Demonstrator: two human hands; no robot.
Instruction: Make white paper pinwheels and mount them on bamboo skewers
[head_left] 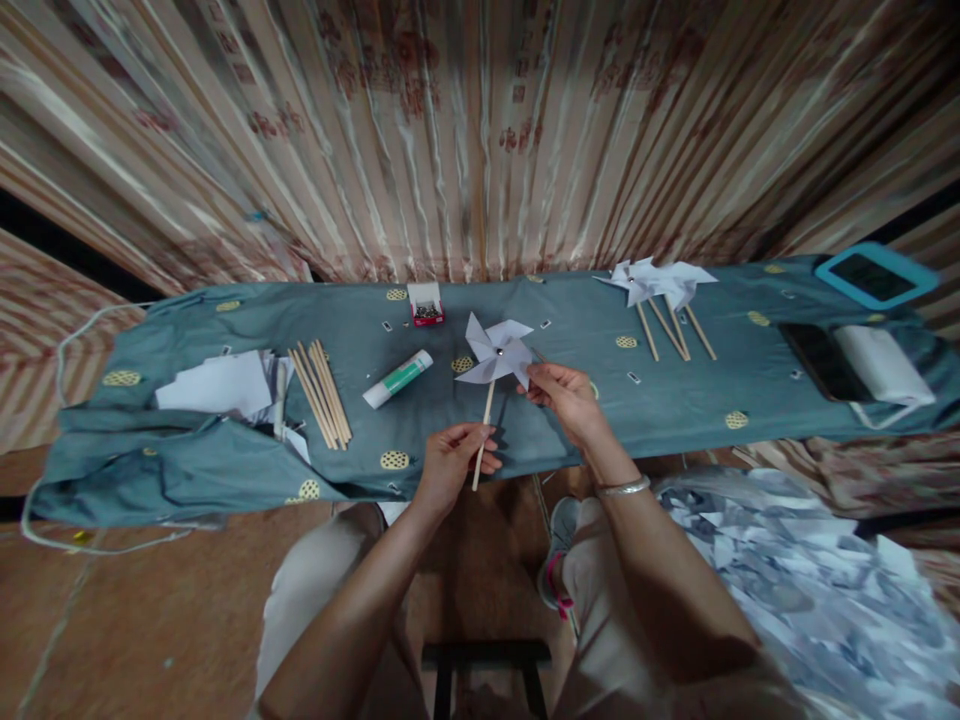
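Observation:
A white paper pinwheel (498, 352) on a thin wooden stick is held up over the cloth-covered table, its blades facing me. My left hand (459, 462) is closed around the lower part of the stick. With thumb and fingers, my right hand (561, 396) pinches the edge of the pinwheel's lower right blade. A dark pin head shows at the pinwheel's centre. Behind it stands an open red and white box of pins (426, 306). To the left of the pinwheel lies a green and white glue stick (399, 378).
Several wooden sticks (321, 396) lie left, beside a stack of white paper pieces (217, 386). Several pinwheels (660, 282) rest at the back right. Farther right are a dark phone (819, 362), a white object (885, 366) and a blue-framed tablet (874, 276). A heap of paper (810, 580) sits below right.

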